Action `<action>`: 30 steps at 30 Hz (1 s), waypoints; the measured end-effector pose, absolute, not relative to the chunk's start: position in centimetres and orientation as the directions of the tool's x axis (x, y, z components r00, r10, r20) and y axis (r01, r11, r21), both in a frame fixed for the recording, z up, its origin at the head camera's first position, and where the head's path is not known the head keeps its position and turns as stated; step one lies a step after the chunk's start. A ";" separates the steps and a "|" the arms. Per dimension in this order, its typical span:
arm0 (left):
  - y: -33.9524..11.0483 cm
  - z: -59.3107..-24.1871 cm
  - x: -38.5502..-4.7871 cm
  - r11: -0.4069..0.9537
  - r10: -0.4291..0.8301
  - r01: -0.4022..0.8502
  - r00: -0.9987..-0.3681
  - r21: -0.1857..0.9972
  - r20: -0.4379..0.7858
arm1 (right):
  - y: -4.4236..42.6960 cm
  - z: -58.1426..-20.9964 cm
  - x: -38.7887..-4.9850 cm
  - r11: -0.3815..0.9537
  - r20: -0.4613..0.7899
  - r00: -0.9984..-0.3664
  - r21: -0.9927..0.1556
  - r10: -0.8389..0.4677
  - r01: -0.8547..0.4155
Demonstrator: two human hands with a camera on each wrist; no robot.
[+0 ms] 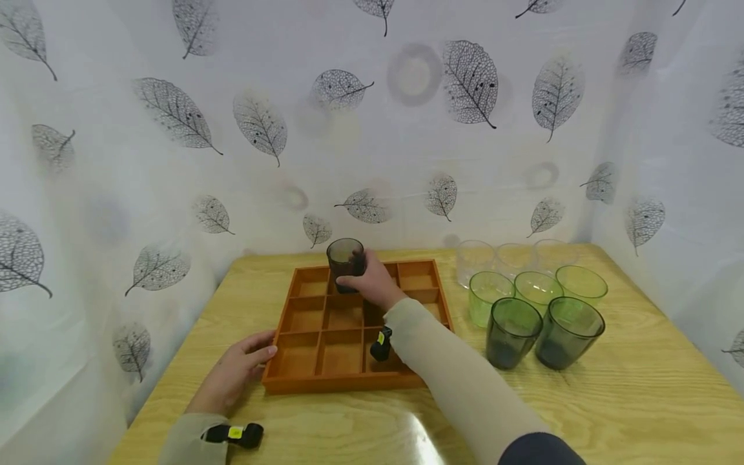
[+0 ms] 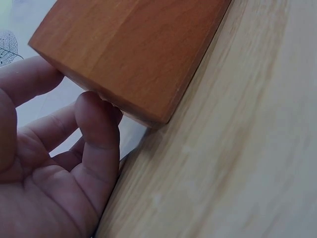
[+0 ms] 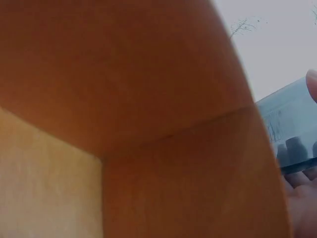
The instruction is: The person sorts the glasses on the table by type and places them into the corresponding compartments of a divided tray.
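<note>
A dark grey glass (image 1: pixel 344 261) is held by the right hand (image 1: pixel 374 281) over the back row of a brown wooden tray (image 1: pixel 308 389) with square compartments, in the second column from the left. In the right wrist view, fingers and a thumb grip the glass (image 3: pixel 292 131), partly behind a compartment wall (image 3: pixel 193 183). The left hand (image 1: pixel 235 371) touches the tray's left side near the front corner; in the left wrist view the bent fingers of that hand (image 2: pixel 59 158) rest against the tray's edge (image 2: pixel 124 59).
Right of the tray stand two dark glasses (image 1: pixel 511 336) (image 1: pixel 566 336), with several green glasses (image 1: pixel 488 300) behind them and several clear glasses (image 1: pixel 473 261) at the back. A leaf-patterned curtain (image 1: pixel 372 148) surrounds the wooden table (image 1: pixel 651 387).
</note>
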State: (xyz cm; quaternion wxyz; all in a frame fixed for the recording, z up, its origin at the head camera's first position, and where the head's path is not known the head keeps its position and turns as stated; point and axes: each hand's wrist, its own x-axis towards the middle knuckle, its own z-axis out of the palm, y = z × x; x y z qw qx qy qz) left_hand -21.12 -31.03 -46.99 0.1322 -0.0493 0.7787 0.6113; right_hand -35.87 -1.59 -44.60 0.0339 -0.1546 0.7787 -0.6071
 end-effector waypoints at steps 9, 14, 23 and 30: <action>-31.2 -46.9 -21.2 0.220 0.088 -0.247 -0.959 0.944 -0.271 | -1.5 -44.5 -35.8 0.350 0.076 -0.954 -0.919 -0.291 -0.180; -31.2 -46.9 -21.2 0.214 0.089 -0.252 -0.957 0.944 -0.275 | -1.5 -44.6 -35.8 0.359 0.087 -0.954 -0.914 -0.288 -0.192; -31.3 -46.8 -21.2 0.221 0.092 -0.247 -0.958 0.943 -0.273 | -1.3 -44.6 -35.7 0.327 0.121 -0.951 -0.920 -0.286 -0.215; -31.1 -46.9 -21.1 0.219 0.093 -0.244 -0.958 0.945 -0.270 | -0.5 -44.0 -35.2 0.214 0.115 -0.957 -0.961 -0.266 -0.175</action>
